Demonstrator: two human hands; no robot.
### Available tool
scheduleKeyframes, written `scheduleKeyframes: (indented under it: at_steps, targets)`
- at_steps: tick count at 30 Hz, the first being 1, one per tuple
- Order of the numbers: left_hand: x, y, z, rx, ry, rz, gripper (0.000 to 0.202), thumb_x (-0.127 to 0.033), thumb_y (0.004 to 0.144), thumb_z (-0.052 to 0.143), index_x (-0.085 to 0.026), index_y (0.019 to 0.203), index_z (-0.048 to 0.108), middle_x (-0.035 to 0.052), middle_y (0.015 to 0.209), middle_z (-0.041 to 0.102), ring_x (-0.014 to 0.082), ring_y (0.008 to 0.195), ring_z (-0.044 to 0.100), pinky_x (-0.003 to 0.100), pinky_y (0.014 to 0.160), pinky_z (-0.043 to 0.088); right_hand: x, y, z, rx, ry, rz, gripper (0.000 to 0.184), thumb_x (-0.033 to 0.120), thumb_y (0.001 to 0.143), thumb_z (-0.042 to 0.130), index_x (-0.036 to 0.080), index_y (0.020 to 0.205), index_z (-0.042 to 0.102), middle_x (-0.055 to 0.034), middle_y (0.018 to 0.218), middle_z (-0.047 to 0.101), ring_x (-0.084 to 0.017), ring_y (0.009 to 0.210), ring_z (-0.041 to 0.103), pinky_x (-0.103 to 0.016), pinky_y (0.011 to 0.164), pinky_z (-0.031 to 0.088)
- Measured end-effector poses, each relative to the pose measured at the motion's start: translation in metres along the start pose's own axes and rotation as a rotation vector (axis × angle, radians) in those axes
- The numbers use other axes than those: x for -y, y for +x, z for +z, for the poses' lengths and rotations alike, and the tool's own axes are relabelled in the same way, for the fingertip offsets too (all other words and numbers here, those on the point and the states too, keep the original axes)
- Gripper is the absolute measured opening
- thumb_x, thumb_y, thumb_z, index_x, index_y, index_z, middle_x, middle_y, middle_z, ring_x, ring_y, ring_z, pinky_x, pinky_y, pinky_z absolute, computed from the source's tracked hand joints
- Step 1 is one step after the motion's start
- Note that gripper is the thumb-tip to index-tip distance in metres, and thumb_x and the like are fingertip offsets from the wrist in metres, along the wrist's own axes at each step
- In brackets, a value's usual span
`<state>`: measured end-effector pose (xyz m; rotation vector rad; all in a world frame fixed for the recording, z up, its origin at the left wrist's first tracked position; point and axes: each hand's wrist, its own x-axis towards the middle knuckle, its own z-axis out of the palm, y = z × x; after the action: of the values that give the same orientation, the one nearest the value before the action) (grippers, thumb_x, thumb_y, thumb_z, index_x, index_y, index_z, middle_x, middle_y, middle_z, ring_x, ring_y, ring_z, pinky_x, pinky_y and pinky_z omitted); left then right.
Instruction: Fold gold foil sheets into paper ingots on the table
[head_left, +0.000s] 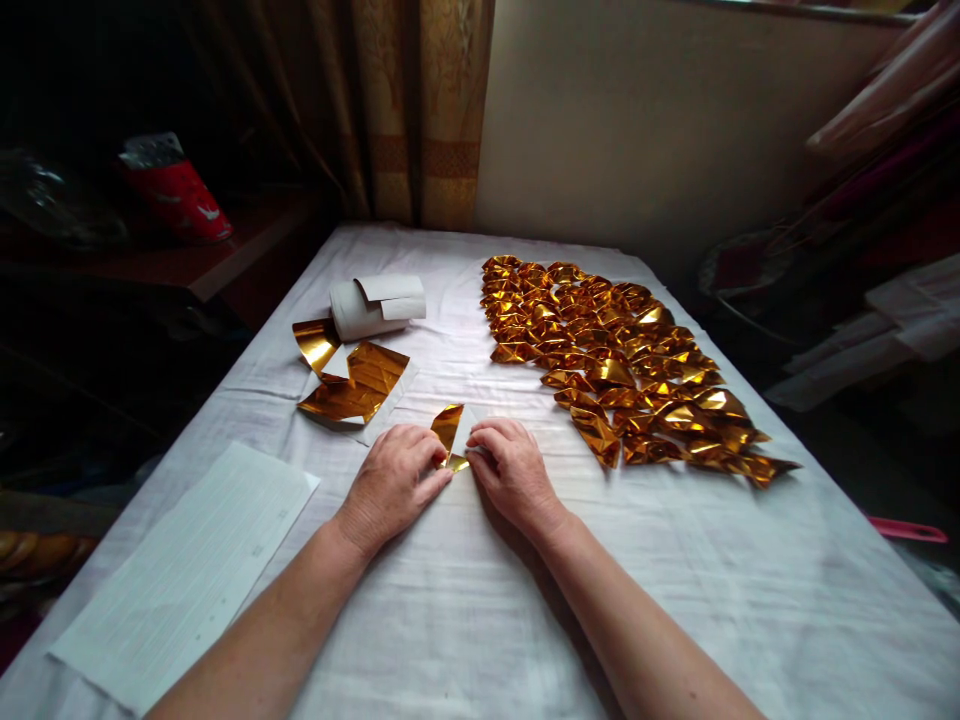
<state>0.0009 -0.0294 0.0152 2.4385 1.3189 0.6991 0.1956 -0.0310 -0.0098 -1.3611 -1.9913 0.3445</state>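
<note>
Between my two hands lies a partly folded sheet of gold foil paper, its white back showing on the right half. My left hand pinches its left lower edge, fingers curled. My right hand grips the right side, thumb and fingers pressed together. Just beyond my left hand are loose gold foil sheets, some curling up. To the right, several folded gold foil pieces stand in slanting rows.
A white paper roll lies behind the loose sheets. A lined white paper rests at the table's left. White cloth covers the table. A red container stands on a side cabinet; a patterned curtain hangs behind.
</note>
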Motion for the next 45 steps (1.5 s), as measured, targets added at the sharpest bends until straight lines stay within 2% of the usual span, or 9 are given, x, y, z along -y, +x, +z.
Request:
scheduleKeyframes:
  at_steps: [7, 15, 22, 26, 29, 33, 40, 43, 45]
  targets:
    - [-0.005, 0.002, -0.003, 0.048, -0.012, -0.055, 0.008, -0.022, 0.082, 0.065, -0.021, 0.084, 0.057, 0.0028, 0.095, 0.064, 0.0213, 0.096, 0.056, 0.038, 0.09, 0.045, -0.001, 0.0, -0.003, -0.01, -0.001, 0.014, 0.009, 0.016, 0.084, 0.06, 0.023, 0.086, 0.065, -0.0047, 0.101, 0.069, -0.022, 0.098, 0.059, -0.037, 0.089, 0.043]
    - [0.004, 0.002, -0.015, 0.124, -0.124, 0.009, 0.01, -0.017, 0.083, 0.063, -0.022, 0.091, 0.062, 0.0022, 0.101, 0.067, 0.0202, 0.101, 0.058, 0.036, 0.093, 0.046, -0.008, -0.001, -0.006, -0.107, -0.227, 0.179, 0.031, 0.026, 0.083, 0.06, 0.021, 0.113, 0.064, -0.014, 0.127, 0.06, -0.032, 0.12, 0.051, -0.048, 0.095, 0.041]
    - [0.014, 0.0, -0.018, 0.119, -0.162, 0.069, 0.016, -0.013, 0.089, 0.055, -0.023, 0.097, 0.064, 0.002, 0.1, 0.067, 0.0175, 0.098, 0.06, 0.032, 0.09, 0.048, -0.011, 0.0, -0.01, -0.056, -0.198, 0.173, 0.015, 0.026, 0.082, 0.061, 0.023, 0.096, 0.066, -0.0112, 0.125, 0.062, -0.031, 0.125, 0.049, -0.049, 0.098, 0.038]
    - [0.018, 0.0, -0.013, 0.053, -0.092, 0.144, 0.026, -0.006, 0.089, 0.048, -0.024, 0.092, 0.067, 0.0031, 0.107, 0.065, 0.0175, 0.104, 0.058, 0.034, 0.094, 0.047, -0.014, -0.001, -0.012, -0.04, -0.115, 0.194, 0.013, 0.025, 0.08, 0.059, 0.023, 0.09, 0.066, -0.0109, 0.128, 0.062, -0.032, 0.127, 0.048, -0.052, 0.1, 0.036]
    - [0.022, 0.0, -0.01, -0.029, 0.009, 0.17, 0.028, -0.004, 0.087, 0.049, -0.023, 0.086, 0.069, 0.0041, 0.107, 0.062, 0.0188, 0.104, 0.057, 0.036, 0.093, 0.047, -0.018, -0.002, -0.015, 0.001, -0.029, 0.16, 0.021, 0.018, 0.075, 0.055, 0.023, 0.093, 0.065, -0.0088, 0.126, 0.064, -0.031, 0.129, 0.047, -0.053, 0.102, 0.034]
    - [0.023, 0.001, -0.007, -0.012, 0.044, 0.16, 0.028, -0.001, 0.083, 0.05, -0.023, 0.086, 0.068, 0.0026, 0.102, 0.063, 0.0163, 0.096, 0.059, 0.03, 0.086, 0.049, -0.019, -0.002, -0.02, 0.045, 0.05, 0.088, 0.037, 0.008, 0.068, 0.049, 0.024, 0.099, 0.063, -0.0053, 0.121, 0.068, -0.029, 0.128, 0.049, -0.052, 0.103, 0.035]
    - [0.02, 0.0, -0.007, 0.031, 0.108, 0.148, 0.026, -0.002, 0.084, 0.052, -0.023, 0.086, 0.066, 0.0011, 0.107, 0.066, 0.0165, 0.095, 0.062, 0.029, 0.083, 0.049, -0.018, -0.001, -0.016, -0.056, 0.031, 0.05, 0.023, 0.015, 0.08, 0.058, 0.025, 0.1, 0.063, -0.0051, 0.103, 0.071, -0.024, 0.104, 0.062, -0.042, 0.092, 0.044]
    - [0.021, -0.001, -0.008, 0.028, 0.118, 0.16, 0.025, -0.003, 0.084, 0.052, -0.024, 0.087, 0.067, 0.0002, 0.103, 0.067, 0.016, 0.093, 0.062, 0.028, 0.083, 0.048, -0.021, -0.001, -0.012, -0.063, -0.055, -0.042, 0.028, 0.015, 0.084, 0.059, 0.028, 0.108, 0.066, -0.0052, 0.106, 0.07, -0.022, 0.102, 0.062, -0.039, 0.089, 0.046]
    - [0.022, -0.001, -0.008, 0.015, 0.123, 0.171, 0.025, -0.003, 0.085, 0.052, -0.024, 0.087, 0.067, 0.0003, 0.102, 0.068, 0.0159, 0.093, 0.062, 0.028, 0.082, 0.048, -0.022, -0.001, -0.012, -0.059, -0.123, -0.114, 0.021, 0.019, 0.087, 0.062, 0.03, 0.102, 0.071, -0.0055, 0.113, 0.068, -0.023, 0.107, 0.059, -0.04, 0.091, 0.046]
